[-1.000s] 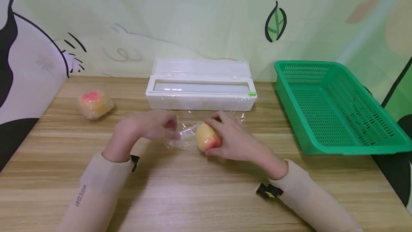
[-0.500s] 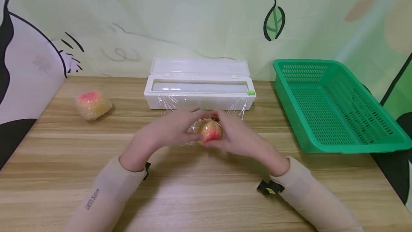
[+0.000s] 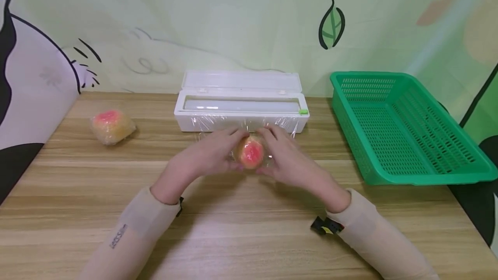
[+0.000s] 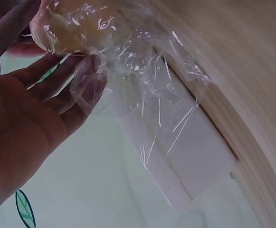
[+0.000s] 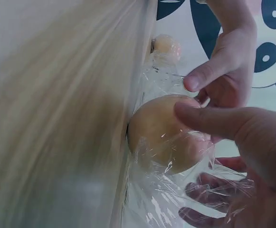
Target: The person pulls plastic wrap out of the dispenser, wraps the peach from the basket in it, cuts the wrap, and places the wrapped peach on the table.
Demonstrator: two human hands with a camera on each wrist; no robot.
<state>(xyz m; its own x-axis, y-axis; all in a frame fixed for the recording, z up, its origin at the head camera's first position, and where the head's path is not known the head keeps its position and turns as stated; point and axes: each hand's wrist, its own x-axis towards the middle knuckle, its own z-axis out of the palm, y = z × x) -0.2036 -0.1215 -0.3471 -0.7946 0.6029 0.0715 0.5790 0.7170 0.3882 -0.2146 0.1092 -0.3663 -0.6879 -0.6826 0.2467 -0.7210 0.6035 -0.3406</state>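
Note:
A yellow peach with a red blush [image 3: 251,152] rests on the table between my two hands, partly covered by clear cling film [image 4: 147,71]. My left hand [image 3: 212,152] holds the peach's left side. From the right, my right hand [image 3: 288,157] grips it; in the right wrist view its thumb [image 5: 209,118] lies on the peach and its fingers are among the film. The film stretches back to a white cling film box [image 3: 241,122] with its lid raised. The fingertips behind the peach are partly hidden in the head view.
At the far left of the table sits another peach wrapped in film [image 3: 113,126]. A green plastic basket [image 3: 432,179] stands on the right. Behind the table hangs a printed backdrop [image 3: 241,20].
My left hand has let go of the twisted film left of the peach and moved right to the fruit. The peach has been turned so its red side faces up, and shifted slightly back.

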